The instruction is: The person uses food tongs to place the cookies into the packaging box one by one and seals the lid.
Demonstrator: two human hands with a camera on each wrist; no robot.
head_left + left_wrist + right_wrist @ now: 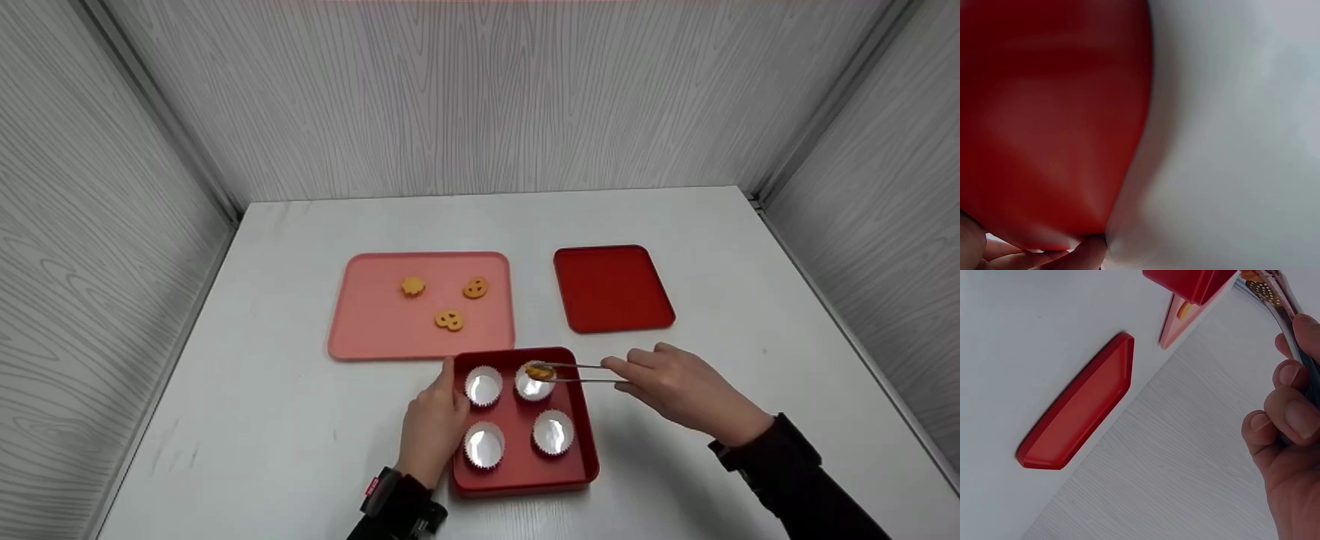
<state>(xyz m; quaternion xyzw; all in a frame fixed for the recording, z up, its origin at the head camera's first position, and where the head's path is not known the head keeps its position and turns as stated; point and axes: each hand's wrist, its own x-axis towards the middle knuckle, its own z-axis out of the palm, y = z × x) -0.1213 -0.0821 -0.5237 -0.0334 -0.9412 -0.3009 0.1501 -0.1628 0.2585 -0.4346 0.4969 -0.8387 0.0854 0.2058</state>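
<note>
A square red box [517,466] stands at the near edge, holding several white-lined baking cups, one in each corner area. My left hand [433,429] grips its left side, the thumb along the rim; in the left wrist view the fingers [1086,254] touch the box's outer wall. Metal tongs [589,380] are held in my right hand [679,388], coming in from the right. Between their tips is a small golden-brown cookie [538,371], over the back right baking cup [529,391]. Whether the cookie touches the cup I cannot tell.
A pink tray [367,322] behind the box carries a scalloped cookie [412,286] and two pretzel-shaped cookies [449,320]. To its right lies a flat red lid-like tray [615,289]. Grey wood-grain panels [480,97] bound the white table [247,390] at the back and sides.
</note>
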